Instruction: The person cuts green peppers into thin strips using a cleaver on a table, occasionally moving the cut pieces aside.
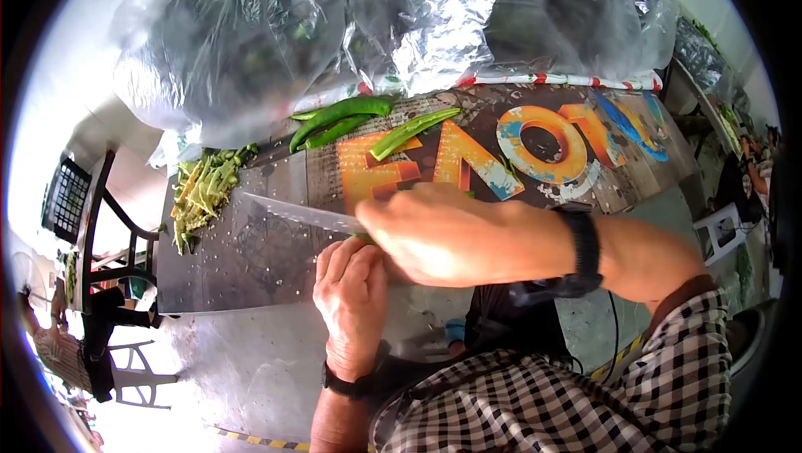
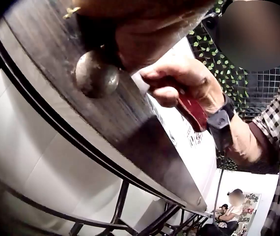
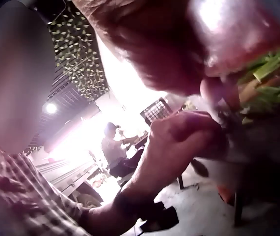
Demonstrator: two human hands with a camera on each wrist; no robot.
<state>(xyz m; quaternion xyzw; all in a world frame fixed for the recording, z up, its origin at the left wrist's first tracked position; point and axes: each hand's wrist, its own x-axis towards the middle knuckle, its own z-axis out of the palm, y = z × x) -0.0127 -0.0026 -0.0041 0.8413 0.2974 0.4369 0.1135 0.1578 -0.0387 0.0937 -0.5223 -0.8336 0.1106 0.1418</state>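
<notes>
My right hand (image 1: 447, 236) grips a knife by its dark red handle (image 2: 193, 109). The knife's blade (image 1: 301, 213) points left over the dark tabletop, close above the left knuckles. My left hand (image 1: 352, 282) has its fingers curled down at the table's near edge. A small bit of green pepper (image 1: 365, 238) shows at its fingertips, mostly hidden by both hands. Left of the blade lies a heap of cut green and yellowish strips (image 1: 202, 194). Beyond the hands are long green peppers (image 1: 347, 110) and a split one (image 1: 413, 132).
A large bundle under clear plastic (image 1: 384, 22) fills the back of the table (image 1: 251, 277). Small pale bits are scattered round the blade. A rounded grey object (image 2: 97, 73) sits by the left hand. A dark chair (image 1: 125, 231) stands left, and other people are in the background.
</notes>
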